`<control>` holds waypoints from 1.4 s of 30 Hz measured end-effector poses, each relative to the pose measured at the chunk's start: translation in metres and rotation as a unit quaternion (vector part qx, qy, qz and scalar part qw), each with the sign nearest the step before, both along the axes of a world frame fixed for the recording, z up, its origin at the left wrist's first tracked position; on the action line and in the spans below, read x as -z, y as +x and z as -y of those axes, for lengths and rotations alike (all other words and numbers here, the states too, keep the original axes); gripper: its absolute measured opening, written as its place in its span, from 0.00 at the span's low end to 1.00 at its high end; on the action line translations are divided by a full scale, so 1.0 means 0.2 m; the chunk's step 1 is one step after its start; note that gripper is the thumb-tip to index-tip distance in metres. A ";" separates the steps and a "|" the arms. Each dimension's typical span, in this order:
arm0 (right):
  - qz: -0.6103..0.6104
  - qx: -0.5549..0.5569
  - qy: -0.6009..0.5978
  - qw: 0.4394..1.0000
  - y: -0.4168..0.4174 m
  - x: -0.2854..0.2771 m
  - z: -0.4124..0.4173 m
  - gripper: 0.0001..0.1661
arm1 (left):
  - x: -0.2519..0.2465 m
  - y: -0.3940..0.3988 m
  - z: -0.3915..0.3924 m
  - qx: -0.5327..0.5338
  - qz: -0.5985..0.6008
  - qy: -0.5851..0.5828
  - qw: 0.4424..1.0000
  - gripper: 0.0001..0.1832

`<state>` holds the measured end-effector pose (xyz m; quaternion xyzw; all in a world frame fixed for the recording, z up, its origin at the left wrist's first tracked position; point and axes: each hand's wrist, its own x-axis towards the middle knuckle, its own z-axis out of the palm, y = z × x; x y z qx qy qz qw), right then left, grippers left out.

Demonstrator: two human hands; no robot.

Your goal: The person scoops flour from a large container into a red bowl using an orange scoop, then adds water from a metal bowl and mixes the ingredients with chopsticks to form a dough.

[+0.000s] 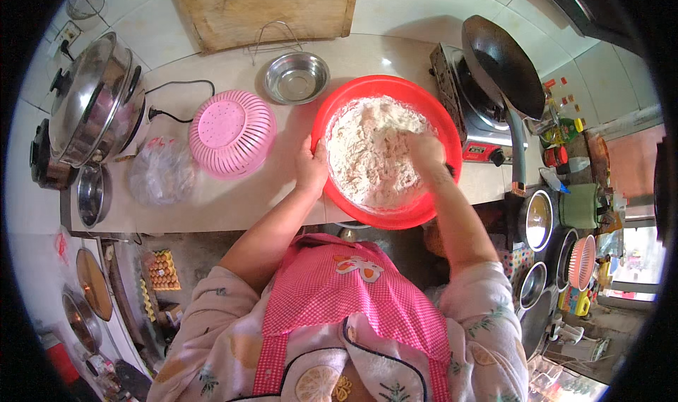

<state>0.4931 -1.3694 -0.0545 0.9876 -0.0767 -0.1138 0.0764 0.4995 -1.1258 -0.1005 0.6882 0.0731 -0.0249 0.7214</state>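
Note:
A red plastic basin (389, 219) rests on the counter in front of me, filled with white flour (371, 148) that is clumped and shaggy in places. My left hand (313, 164) grips the basin's left rim, thumb on the inside and the other fingers outside. Over the right part of the flour is my right hand (427, 153), blurred and with its fingers hidden, so I cannot tell whether it holds anything. A small dark object (450, 170) shows beside my right wrist; what it is stays unclear.
Behind the basin stands a steel bowl (296, 78). To its left are an upturned pink plastic colander (228, 132), a clear plastic bag (163, 174) and a lidded steel pot (95, 105). At right, a wok (503, 66) leans tilted on a gas stove (479, 142), its handle jutting toward me.

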 end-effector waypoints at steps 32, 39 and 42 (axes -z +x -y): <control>-0.010 -0.177 0.071 0.982 -0.31 0.06 0.11 0.23 | 0.04 0.01 0.04 -0.047 0.056 0.037 0.997 0.15; 0.064 -0.224 -0.079 0.969 0.08 -0.07 -0.06 0.23 | -0.03 0.01 0.03 -0.039 0.040 0.071 0.996 0.14; 0.019 -0.184 -0.116 0.976 0.22 -0.13 0.01 0.17 | 0.03 0.02 0.04 -0.033 0.012 -0.024 0.999 0.14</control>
